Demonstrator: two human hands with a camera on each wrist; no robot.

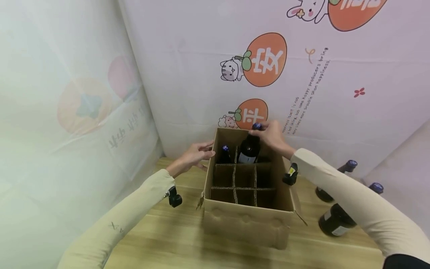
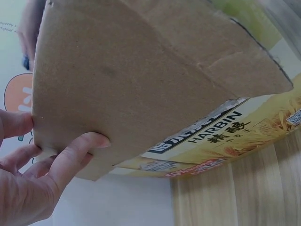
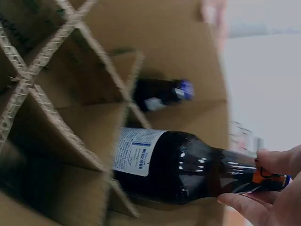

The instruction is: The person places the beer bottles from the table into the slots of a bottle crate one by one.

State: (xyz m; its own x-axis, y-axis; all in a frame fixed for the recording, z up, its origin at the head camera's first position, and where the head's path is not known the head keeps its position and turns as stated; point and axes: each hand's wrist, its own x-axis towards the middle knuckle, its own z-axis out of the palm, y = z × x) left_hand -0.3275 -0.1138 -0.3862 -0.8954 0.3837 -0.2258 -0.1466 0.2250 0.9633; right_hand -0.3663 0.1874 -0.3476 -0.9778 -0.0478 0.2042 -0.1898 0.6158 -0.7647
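A dark bottle (image 1: 249,149) with a blue cap stands partly inside the divided cardboard box (image 1: 246,218). My right hand (image 1: 271,135) pinches its neck near the cap; the thumb and fingers also show round the neck (image 3: 235,167) in the right wrist view. A pale label shows on the bottle's side. My left hand (image 1: 195,155) rests against the box's left side near the back, its fingers extended. In the left wrist view, fingertips of that hand (image 2: 42,179) touch the brown cardboard flap and edge (image 2: 127,84).
A second bottle (image 1: 225,154) sits in the back-left compartment. To the right of the box, two more dark bottles (image 1: 336,220) stand on the wooden table (image 1: 158,239), partly behind my right sleeve. A patterned white cloth (image 1: 188,86) hangs behind the box.
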